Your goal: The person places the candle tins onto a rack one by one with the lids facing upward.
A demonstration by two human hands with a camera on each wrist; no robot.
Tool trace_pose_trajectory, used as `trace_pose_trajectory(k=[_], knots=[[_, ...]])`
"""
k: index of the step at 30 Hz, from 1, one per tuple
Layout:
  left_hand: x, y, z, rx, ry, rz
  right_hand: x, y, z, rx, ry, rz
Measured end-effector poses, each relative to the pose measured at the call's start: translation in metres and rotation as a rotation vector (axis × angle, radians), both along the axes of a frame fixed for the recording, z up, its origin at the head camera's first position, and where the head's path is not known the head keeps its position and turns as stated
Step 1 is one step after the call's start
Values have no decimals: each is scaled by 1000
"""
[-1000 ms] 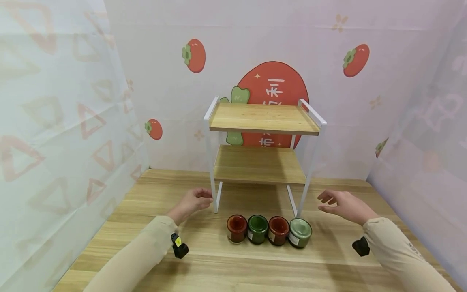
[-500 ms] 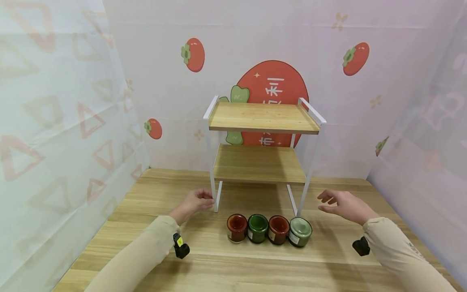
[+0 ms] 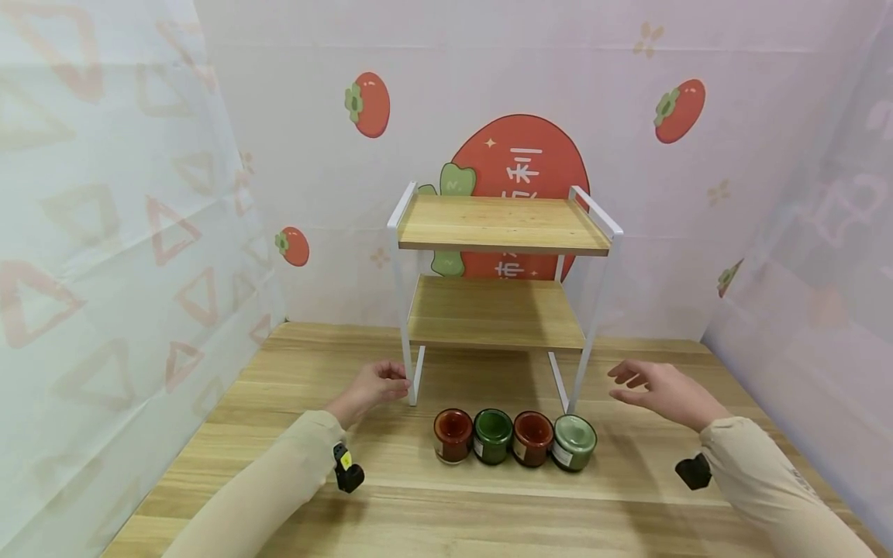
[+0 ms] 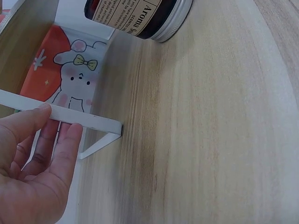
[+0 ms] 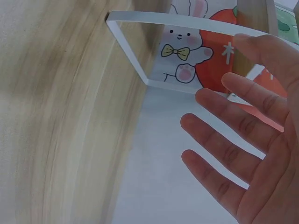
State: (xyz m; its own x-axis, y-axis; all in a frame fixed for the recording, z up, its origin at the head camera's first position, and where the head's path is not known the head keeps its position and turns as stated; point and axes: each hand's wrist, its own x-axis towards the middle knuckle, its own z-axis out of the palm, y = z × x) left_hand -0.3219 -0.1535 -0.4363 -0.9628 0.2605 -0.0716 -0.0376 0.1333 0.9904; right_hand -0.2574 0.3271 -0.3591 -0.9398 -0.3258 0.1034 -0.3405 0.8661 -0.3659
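A white-framed shelf rack (image 3: pixel 497 311) with two wooden boards stands on the table. My left hand (image 3: pixel 370 387) pinches its front left leg (image 4: pixel 88 119) low down, with the thumb on one face and the fingertips at the opposite edge. To the right of the rack, my right hand (image 3: pixel 666 393) is held in the air, fingers spread and slightly bent, holding nothing. In the right wrist view the thumb overlaps the rack's front right leg (image 5: pixel 187 21). Several glass scented candle jars stand in a row before the rack: red-brown (image 3: pixel 453 436), dark green (image 3: pixel 493 437), red-brown (image 3: pixel 532 439) and pale green (image 3: pixel 574 443).
The wooden table (image 3: pixel 446 519) reaches back to a white cloth backdrop (image 3: pixel 314 155) printed with persimmons. Patterned cloth sides (image 3: pixel 105 310) close in the left and right. A labelled jar (image 4: pixel 140 16) shows at the top of the left wrist view.
My left hand has moved slightly right, bringing its fingertips to the rack's front left leg. My right hand stays nearly in place. The jars and the rack have not moved on the table.
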Motion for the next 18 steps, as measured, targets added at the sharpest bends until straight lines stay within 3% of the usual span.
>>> trace_pose_trajectory(k=[11,18], knots=[[-2,2,-1,-15,-17,24,11,-6,4,-120,46,44],[-3,4,-1,-27,-26,39,20,-18,-3,-321,30,104]])
